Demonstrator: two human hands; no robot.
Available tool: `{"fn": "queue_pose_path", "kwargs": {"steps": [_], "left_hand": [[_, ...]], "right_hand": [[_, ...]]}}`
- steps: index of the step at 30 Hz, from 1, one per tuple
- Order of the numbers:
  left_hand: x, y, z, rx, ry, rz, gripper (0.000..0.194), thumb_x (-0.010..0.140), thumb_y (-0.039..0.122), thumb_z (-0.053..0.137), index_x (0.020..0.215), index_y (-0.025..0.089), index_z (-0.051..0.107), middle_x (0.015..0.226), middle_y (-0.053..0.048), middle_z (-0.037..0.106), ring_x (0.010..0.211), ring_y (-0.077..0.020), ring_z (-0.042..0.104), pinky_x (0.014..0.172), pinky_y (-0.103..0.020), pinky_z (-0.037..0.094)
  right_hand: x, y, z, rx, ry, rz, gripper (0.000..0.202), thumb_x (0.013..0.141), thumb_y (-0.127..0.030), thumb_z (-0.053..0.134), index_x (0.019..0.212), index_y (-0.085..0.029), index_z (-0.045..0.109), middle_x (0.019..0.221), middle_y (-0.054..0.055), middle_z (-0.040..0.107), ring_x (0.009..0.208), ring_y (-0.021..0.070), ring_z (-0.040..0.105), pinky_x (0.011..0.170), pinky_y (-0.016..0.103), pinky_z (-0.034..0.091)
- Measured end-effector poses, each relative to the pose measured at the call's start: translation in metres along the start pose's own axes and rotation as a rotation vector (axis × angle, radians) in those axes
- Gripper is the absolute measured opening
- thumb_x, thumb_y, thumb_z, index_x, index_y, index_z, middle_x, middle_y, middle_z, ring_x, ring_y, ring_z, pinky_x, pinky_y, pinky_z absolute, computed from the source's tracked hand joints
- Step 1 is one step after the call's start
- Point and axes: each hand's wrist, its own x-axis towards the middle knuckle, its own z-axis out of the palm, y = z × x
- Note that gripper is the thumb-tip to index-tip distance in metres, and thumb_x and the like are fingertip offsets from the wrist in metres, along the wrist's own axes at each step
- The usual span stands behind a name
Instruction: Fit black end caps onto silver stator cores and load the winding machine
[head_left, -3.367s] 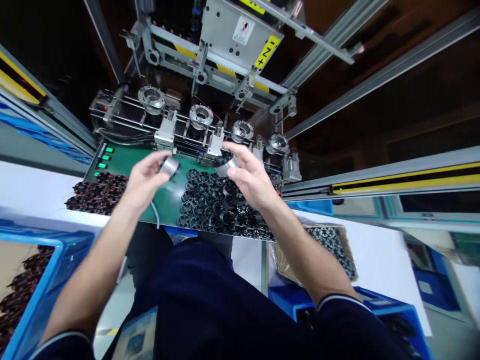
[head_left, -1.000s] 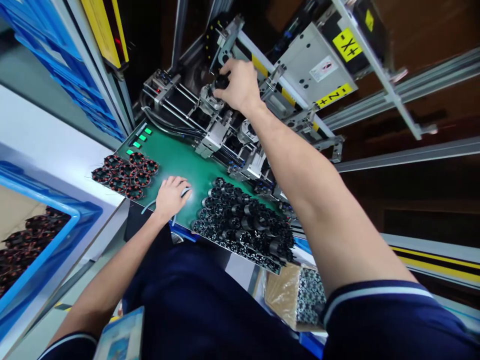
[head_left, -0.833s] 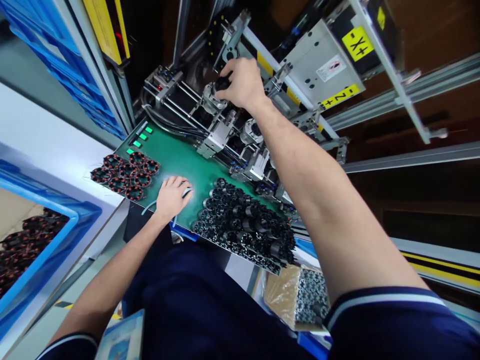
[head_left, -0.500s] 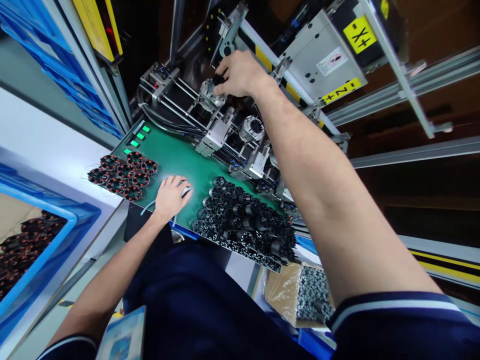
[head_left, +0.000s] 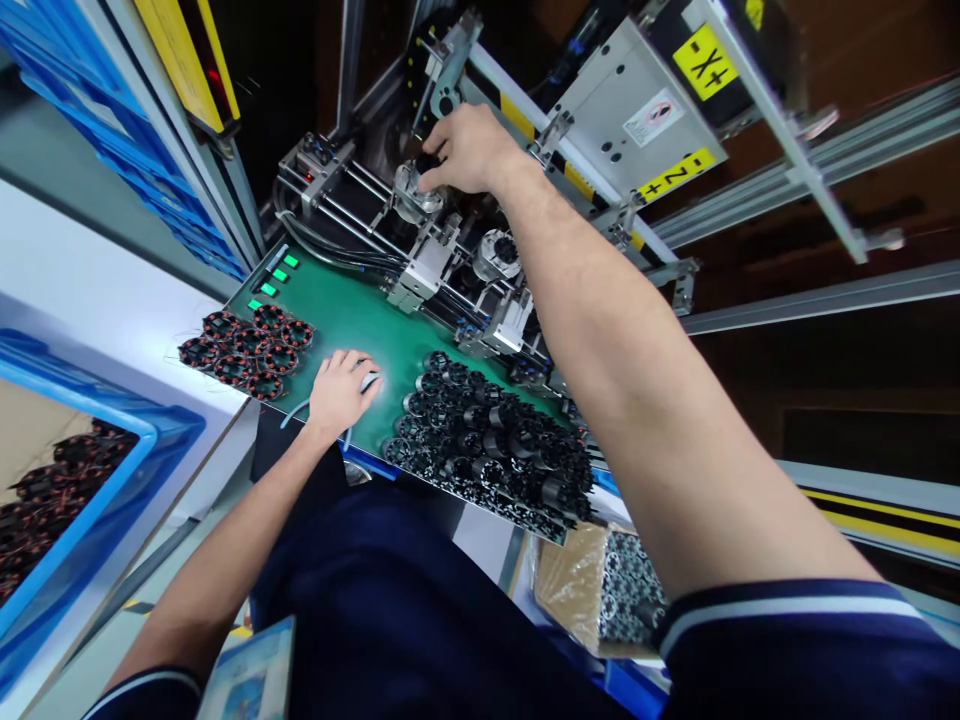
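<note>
My right hand is at the far fixture, thumb and fingers closed around a small black motor core. The core sits at the top of a round metal holder, and the fingers hide part of it. Lower left, my left hand lies palm down on the green worktop, fingers stretched forward. Under it is a partly covered pale grey object. Thin blue-grey ends stick out beside the wrist; I cannot tell its kind. A second round holder carries another black core.
Copper-wound cores cluster on the worktop's left end. Stacked black cores fill its right part. A blue crate holds wound cores at left. A cardboard box with cores stands below. The machine's metal plate overhangs at upper right.
The view has shifted slightly. My right hand stays on the core at the far holder, and my left hand stays in place on the worktop.
</note>
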Motion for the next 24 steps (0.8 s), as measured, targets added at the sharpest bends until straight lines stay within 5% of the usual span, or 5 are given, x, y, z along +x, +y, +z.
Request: {"fn": "queue_pose_path", "kwargs": {"steps": [6,12,17,20,24], "left_hand": [[0.000,0.002,-0.001,-0.004,0.005,-0.008,0.027,0.120,0.041,0.071,0.130,0.026,0.091,0.151,-0.016,0.086,0.136,-0.0429,0.071,0.111,-0.061,0.058],[0.000,0.001,-0.003,0.001,0.012,-0.019,0.029,0.120,0.042,0.068,0.128,0.027,0.092,0.151,-0.016,0.086,0.138,-0.0430,0.072,0.112,-0.062,0.060],[0.003,0.004,-0.007,0.000,0.028,-0.017,0.029,0.118,0.046,0.069,0.122,0.028,0.092,0.147,-0.016,0.087,0.139,-0.0444,0.072,0.113,-0.063,0.058],[0.006,0.003,-0.010,-0.024,0.053,-0.021,0.028,0.116,0.048,0.070,0.118,0.028,0.091,0.146,-0.017,0.087,0.138,-0.0457,0.072,0.115,-0.065,0.057],[0.016,0.011,-0.016,-0.089,0.110,-0.025,0.029,0.113,0.051,0.072,0.119,0.027,0.087,0.139,-0.018,0.087,0.136,-0.0450,0.075,0.122,-0.068,0.057]], "right_hand": [[-0.010,-0.010,0.026,0.017,0.085,0.051,0.057,0.106,-0.027,0.095,0.160,-0.016,0.079,0.164,0.016,0.084,0.153,0.0350,0.078,0.146,0.060,0.057],[-0.014,-0.018,0.104,0.163,0.129,0.114,0.122,0.083,-0.065,0.103,0.188,-0.027,0.052,0.210,0.014,0.032,0.194,0.0611,0.021,0.153,0.098,0.025],[-0.017,0.002,0.088,0.288,0.071,0.101,0.142,0.062,-0.089,0.102,0.188,-0.040,0.057,0.209,-0.001,0.036,0.193,0.0603,0.019,0.154,0.099,0.021],[-0.091,0.032,0.052,0.362,0.145,-0.082,0.131,0.082,-0.105,0.082,0.192,-0.043,0.048,0.205,-0.006,0.044,0.191,0.0443,0.032,0.159,0.084,0.032],[-0.279,0.073,0.024,0.417,0.219,-0.157,0.092,0.110,-0.090,0.067,0.187,-0.039,0.058,0.194,0.001,0.063,0.178,0.0354,0.059,0.156,0.064,0.046]]}}
